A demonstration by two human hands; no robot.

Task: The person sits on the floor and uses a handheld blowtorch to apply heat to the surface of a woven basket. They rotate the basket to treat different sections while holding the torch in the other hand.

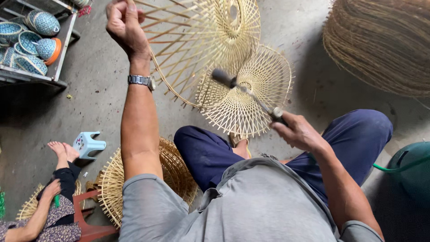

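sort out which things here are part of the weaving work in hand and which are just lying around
In hand:
- left hand gripping the raised bamboo frame
- right hand holding a hammer
- second woven frame under it

Lying about:
- small plastic stool
- patterned bowls on a cart
- big stacked basket pile
- green container

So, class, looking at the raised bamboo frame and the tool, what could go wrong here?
1. The right hand swings a hammer-like tool near thin bamboo ribs; a miss might snap them.
2. The left hand grips the woven frame close by and could be struck.
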